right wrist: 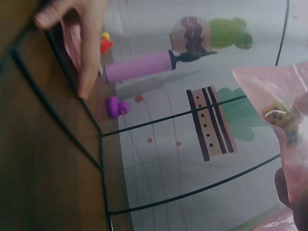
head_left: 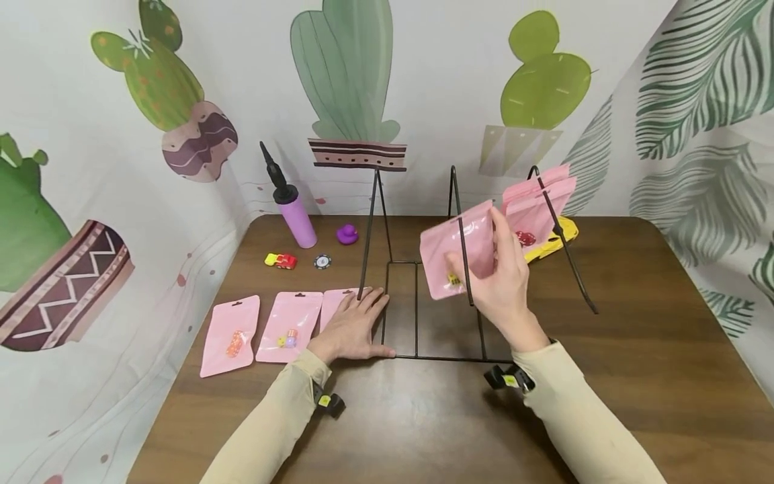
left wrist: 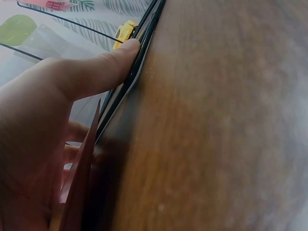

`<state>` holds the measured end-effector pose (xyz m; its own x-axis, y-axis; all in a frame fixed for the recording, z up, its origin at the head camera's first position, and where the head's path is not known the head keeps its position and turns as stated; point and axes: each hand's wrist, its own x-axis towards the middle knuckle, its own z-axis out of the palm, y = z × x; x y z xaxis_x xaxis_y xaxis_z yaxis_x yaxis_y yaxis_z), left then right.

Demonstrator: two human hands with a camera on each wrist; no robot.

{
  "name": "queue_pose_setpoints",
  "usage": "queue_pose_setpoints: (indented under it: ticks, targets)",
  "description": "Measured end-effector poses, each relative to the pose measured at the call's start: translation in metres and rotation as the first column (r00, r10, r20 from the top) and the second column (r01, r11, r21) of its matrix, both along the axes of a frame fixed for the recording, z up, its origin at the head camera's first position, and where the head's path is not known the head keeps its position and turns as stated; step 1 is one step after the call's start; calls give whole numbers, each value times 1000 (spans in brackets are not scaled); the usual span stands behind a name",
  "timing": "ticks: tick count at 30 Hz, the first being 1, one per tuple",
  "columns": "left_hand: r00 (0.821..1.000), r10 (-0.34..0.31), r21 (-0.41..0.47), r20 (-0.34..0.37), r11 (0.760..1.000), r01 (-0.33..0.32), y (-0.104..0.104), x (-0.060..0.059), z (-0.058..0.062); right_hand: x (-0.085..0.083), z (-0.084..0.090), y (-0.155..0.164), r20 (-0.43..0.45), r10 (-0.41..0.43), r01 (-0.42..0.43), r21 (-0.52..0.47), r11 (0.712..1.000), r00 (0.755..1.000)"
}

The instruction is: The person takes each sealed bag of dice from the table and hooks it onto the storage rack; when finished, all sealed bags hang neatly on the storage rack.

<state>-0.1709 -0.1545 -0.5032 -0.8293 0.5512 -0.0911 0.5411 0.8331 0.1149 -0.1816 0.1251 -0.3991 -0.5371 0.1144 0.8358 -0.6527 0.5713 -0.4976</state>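
step: likely bag going onto or coming off the wire rack (head_left: 423, 296) | right hand (head_left: 504, 282) pinches pink pouch (head_left: 457, 250) at the rack's middle upright | left hand (head_left: 353, 326) flat, fingers straight, pressing rack's left base | next: judged to need aligning pouch with upright

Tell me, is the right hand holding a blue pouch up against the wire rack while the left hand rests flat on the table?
Not quite: the pouch is pink, not blue, as the head view shows. The rest holds: the right hand holds it up at the wire rack, and the left hand rests flat on the table.
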Motion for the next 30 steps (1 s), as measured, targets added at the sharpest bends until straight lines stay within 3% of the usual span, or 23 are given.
queue_pose_setpoints:
  ticks: [5,9,14,21,26,30]
  targets:
    - [1000,6,3,14,1000,-6,-1,2,-2,-35,1,-12,-20,-53,51,-59,997,998]
    - [1000,18,3,16,1000,-18,-2,2,-1,-52,2,-18,-18,-71,70,-74,995,997]
    - [1000,3,8,5,1000,-3,-2,1,0,-61,1,-20,-59,-90,84,-103,991,994]
    - [1000,14,6,4,1000,-14,-2,0,2,-64,-4,-19,-42,-85,80,-101,992,996]
    - [1000,5,6,1,1000,-5,-1,0,1,-58,-9,-13,28,24,-20,-125,992,999]
    - [1000,3,-2,-1,1000,-3,-1,-1,0,-52,-18,-2,116,154,-139,-127,982,981]
